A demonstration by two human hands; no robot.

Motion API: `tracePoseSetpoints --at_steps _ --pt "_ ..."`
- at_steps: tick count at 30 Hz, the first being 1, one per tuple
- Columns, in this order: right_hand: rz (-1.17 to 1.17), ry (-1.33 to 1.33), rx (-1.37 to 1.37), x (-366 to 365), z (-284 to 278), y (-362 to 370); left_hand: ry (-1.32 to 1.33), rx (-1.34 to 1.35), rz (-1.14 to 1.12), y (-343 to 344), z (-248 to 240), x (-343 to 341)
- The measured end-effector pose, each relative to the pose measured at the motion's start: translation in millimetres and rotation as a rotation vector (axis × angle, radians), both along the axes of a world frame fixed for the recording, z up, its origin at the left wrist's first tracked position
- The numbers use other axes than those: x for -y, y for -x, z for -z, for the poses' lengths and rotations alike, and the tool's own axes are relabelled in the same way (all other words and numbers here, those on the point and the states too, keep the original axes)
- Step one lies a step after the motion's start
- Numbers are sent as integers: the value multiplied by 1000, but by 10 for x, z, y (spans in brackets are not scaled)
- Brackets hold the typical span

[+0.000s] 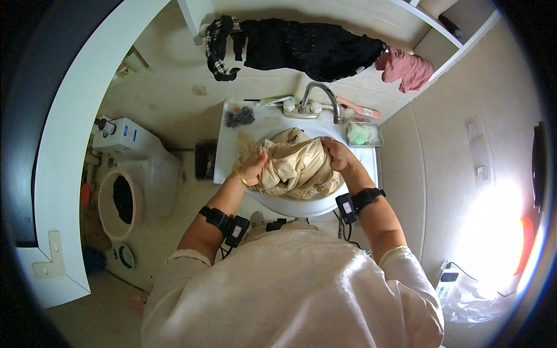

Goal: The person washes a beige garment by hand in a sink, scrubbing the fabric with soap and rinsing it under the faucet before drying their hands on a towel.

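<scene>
A bunched, shiny beige garment (297, 168) fills the bowl of the white sink (281, 206) and covers most of it. My left hand (253, 167), with a gold bangle at the wrist, grips the cloth's left side. On the upper right side, my right hand (337, 154) has its fingers closed on the same cloth. Folds hide some fingertips of both hands. Behind the garment rises a curved metal faucet (316, 93).
On the sink's ledge lie a dark scouring pad (239, 117), a toothbrush (275, 100), a pink-handled brush (360, 108) and a soap dish (374, 134) with green soap. Black clothing (307, 49) and a pink cloth (405, 68) hang above. A toilet (148, 168) stands left.
</scene>
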State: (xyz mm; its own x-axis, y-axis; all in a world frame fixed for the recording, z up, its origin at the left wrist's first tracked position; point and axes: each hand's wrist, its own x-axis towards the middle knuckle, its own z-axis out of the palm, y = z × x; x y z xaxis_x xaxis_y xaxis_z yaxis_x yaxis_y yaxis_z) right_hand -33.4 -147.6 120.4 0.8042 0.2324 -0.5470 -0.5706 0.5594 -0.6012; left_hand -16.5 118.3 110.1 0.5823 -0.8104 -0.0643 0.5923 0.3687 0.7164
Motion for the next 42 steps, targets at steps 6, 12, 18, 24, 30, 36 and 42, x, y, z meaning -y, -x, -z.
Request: tracePoseSetpoints --at_steps 6,12,18,24,30,36,42 --pt "-15 -133 -11 16 78 33 -649 189 -58 -91 438 -127" --pt "189 191 15 -210 -48 55 -47 -315 -339 -7 253 156" --pt "299 923 448 -801 -128 282 -64 -458 -462 -63 372 469" --pt "-165 1604 511 -998 -14 55 -249 -490 -453 0 585 768" --pt "197 1319 335 -826 6 -69 -111 -504 -446 7 199 817" --pt "-74 1651 736 -1035 262 208 -214 -401 -351 -50 343 802" --pt "49 1410 319 -686 50 -138 -352 -287 -430 -50 547 930"
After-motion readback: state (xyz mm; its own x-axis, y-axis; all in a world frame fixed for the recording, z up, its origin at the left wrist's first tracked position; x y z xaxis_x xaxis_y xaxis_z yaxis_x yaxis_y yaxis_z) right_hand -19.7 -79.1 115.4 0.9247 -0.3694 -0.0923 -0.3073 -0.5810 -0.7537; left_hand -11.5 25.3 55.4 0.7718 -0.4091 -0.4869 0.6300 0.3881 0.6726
